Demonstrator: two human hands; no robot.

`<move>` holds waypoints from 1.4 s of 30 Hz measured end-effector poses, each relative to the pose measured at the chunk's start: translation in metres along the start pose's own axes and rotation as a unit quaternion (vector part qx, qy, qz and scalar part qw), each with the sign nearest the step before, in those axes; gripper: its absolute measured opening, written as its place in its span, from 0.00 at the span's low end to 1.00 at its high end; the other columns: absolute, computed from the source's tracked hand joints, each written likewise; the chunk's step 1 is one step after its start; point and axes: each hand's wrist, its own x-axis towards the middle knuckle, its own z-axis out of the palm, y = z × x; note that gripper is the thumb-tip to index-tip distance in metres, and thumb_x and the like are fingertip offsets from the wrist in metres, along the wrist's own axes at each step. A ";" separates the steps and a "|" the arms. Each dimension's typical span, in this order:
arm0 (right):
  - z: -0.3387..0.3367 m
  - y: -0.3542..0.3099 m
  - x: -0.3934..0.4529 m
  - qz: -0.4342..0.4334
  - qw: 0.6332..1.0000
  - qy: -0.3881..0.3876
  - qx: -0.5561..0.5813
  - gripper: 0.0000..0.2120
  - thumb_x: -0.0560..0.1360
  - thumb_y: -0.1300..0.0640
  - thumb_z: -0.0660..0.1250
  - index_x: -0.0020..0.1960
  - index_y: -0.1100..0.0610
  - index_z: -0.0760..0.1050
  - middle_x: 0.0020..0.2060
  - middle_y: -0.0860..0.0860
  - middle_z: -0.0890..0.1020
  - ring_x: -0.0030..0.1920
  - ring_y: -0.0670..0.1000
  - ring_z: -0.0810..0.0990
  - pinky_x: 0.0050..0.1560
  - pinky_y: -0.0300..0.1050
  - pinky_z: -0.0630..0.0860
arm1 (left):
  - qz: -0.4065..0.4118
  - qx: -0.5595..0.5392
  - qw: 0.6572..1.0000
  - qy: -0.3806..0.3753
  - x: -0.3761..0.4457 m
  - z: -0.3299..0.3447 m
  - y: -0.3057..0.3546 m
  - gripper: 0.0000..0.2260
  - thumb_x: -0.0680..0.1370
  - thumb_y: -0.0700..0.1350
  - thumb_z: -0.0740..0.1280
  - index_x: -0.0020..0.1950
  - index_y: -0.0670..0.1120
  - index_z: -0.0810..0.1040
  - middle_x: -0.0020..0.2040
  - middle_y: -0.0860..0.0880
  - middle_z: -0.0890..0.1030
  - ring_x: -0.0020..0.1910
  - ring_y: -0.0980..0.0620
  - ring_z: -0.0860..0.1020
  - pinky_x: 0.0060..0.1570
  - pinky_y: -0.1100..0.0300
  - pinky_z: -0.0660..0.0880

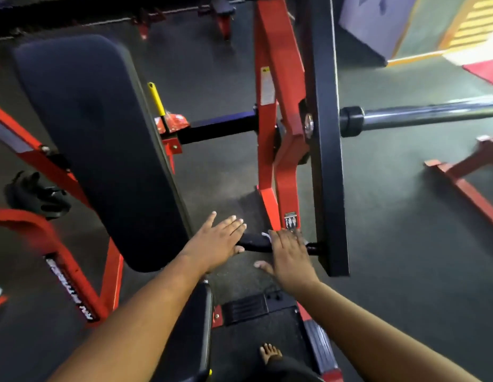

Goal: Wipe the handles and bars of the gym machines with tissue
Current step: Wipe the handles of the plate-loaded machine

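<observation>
1. Fingers [288, 238] of the right hand [290, 257] lie spread and flat over the black handle [253, 242], pressing a bit of white tissue [267, 236] that peeks out at their left edge.
2. Left hand [216, 242] is open, fingers straight and slightly fanned, its fingertips over the handle's left end; it grips nothing.
3. Between the two hands a short stretch of handle shows.
4. Just right of the right fingers the handle meets a black upright bar [326, 133]; beyond the fingertips rises the red frame [275, 106].
5. Left of the left fingers slopes a black pad [96, 139].
6. Far beyond and right, a chrome bar [427, 114] sticks out sideways.
7. Below the wrists, a bare foot [270, 352] rests on the dark floor [405, 244].
</observation>
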 end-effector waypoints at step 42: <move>-0.018 -0.025 -0.012 0.087 0.990 0.005 0.114 0.42 0.81 0.50 0.68 0.83 0.47 0.43 0.83 0.47 0.48 0.82 0.48 0.44 0.82 0.53 0.47 | 0.092 -0.087 0.992 -0.001 -0.012 0.010 -0.036 0.27 0.88 0.55 0.44 0.84 0.47 0.42 0.84 0.49 0.37 0.83 0.51 0.37 0.78 0.33 0.39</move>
